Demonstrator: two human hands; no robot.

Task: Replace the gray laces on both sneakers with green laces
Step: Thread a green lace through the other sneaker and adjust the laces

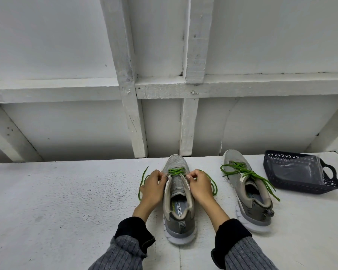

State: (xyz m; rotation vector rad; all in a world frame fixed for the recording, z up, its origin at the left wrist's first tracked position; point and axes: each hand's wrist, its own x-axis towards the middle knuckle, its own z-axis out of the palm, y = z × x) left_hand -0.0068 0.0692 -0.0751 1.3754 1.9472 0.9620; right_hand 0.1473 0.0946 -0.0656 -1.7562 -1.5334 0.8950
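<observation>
Mid-lacing the near sneaker [177,193], both the left hand [154,187] and right hand [199,185] pinched its green lace [176,171]; next eyelets awaited threading.

Dark blue woven plastic basket [300,172] sitting on white painted table [66,201], at table's far right corner, tilting toward table's middle. Clear plastic bag [299,169] lying inside basket, against its inner wall. Basket's handle cutout facing right. White wall with painted wooden framing [137,90] rising just behind table's far edge.
</observation>
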